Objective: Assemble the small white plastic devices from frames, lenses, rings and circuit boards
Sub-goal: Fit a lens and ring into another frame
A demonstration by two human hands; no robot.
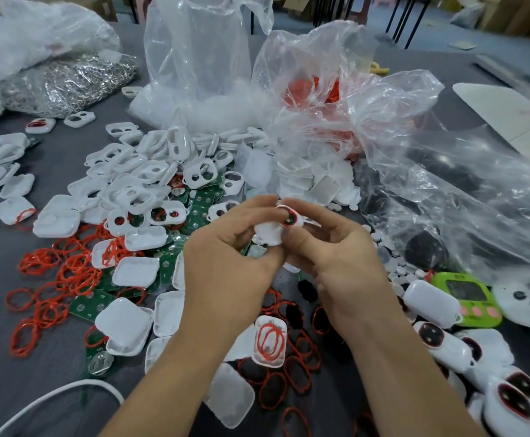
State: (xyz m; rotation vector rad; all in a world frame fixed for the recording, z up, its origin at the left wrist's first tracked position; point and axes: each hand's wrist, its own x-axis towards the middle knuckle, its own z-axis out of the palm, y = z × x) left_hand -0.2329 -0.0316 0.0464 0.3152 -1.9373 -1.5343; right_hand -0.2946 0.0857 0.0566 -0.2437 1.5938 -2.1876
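Both hands meet over the middle of the table around one small white device [271, 232]. A dark lens ringed in red [290, 218] shows on its upper face. My left hand [226, 250] pinches the device from the left with thumb and fingers. From the right, my right hand [336, 247] grips it, fingertips on the lens end. Loose white frames [150, 181] are heaped beyond the hands. Red rings [68, 272] lie scattered at the left. Green circuit boards [200, 203] show under the frames. Assembled devices with dark lenses [446, 345] lie at the lower right.
Crumpled clear plastic bags [320, 89] stand behind the pile, one holding red rings. A bag of shiny metal parts [68, 83] sits at the far left. A green timer [465, 298] lies at the right. Near the bottom left curves a white cable [52, 395].
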